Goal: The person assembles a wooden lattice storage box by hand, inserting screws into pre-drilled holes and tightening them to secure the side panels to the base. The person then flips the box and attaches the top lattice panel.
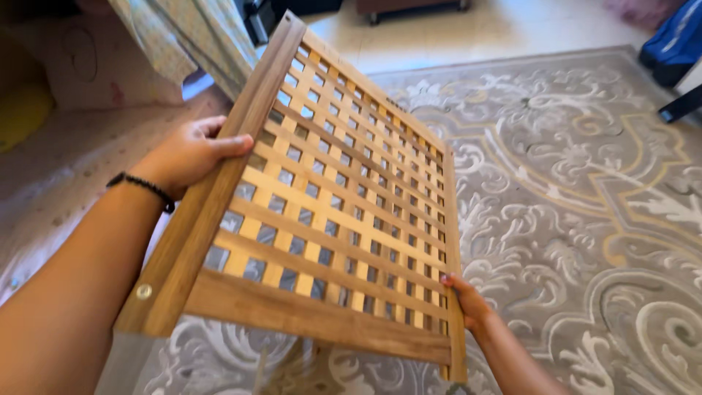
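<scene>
Here, a square, light-brown wooden lattice panel (344,190) with a solid frame is held tilted above a grey patterned carpet (585,190), the left hand (191,152) clasping its left edge, the right hand (468,301) gripping its lower right corner.

hands: 2 | wooden lattice panel (329,190): 1 | patterned rug (585,190): 1 | beaded bracelet (142,186): 1

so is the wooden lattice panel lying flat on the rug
No, the wooden lattice panel is held tilted above the rug, with the left hand and right hand gripping its side rails.
</scene>
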